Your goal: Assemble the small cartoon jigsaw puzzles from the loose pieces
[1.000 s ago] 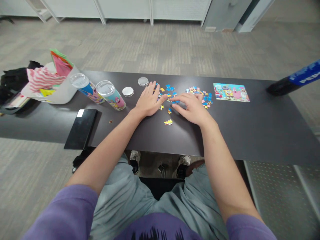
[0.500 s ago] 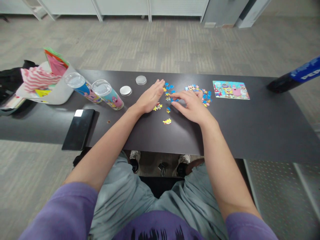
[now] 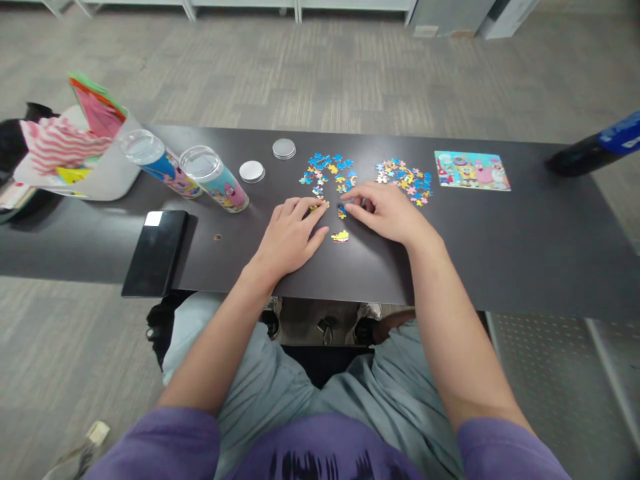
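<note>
Small loose jigsaw pieces lie in two scattered groups on the dark table: a mostly blue group and a mixed group. My left hand lies flat on the table, fingers spread, its fingertips at a few yellow pieces. My right hand rests beside it with its fingertips on a blue piece. A small yellow joined bit lies between my hands, near the left thumb. A finished cartoon puzzle picture sits to the right.
Two cartoon-printed tubes lie on their sides at the left, with two round lids near them. A black phone lies at the near edge. A white basket of papers and a blue-labelled bottle sit at the ends.
My left hand has drawn back toward me from the blue pieces and now lies lower on the table. My right hand has moved slightly nearer too. The view has tilted down.
</note>
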